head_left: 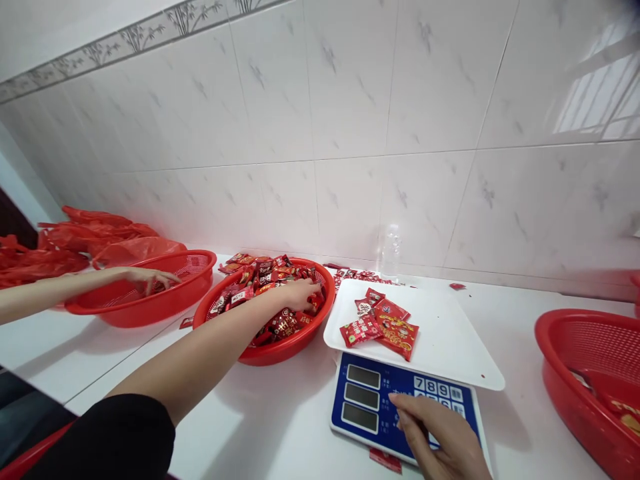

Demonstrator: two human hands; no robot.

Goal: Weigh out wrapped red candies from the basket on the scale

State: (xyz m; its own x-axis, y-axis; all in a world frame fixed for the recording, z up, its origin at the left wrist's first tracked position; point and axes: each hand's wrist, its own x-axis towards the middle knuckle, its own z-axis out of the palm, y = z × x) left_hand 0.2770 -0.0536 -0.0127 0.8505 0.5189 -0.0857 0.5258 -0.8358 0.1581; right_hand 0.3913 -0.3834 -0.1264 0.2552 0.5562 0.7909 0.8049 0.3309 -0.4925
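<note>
Reaching across to the left, my left hand (301, 295) is in a red plastic basket (290, 352) heaped with small red wrapped snack packets (285, 323). Its fingers are bent down and closed around a red packet near the basket's right side; the fingertips are partly hidden. My right hand (443, 433) hovers over the blue keypad of a digital scale (385, 380), thumb and forefinger drawn together with nothing visible between them. On the scale's white tray (450, 333) lie several red packets (385, 320) in a small overlapping pile.
At left, another person's hand (153, 279) reaches into a second red basket (200, 283). Red plastic bags (110, 233) are heaped behind it. A clear bottle-like object (391, 250) stands by the tiled wall. Another red basket (565, 353) stands at right. Loose packets (357, 274) lie along the wall.
</note>
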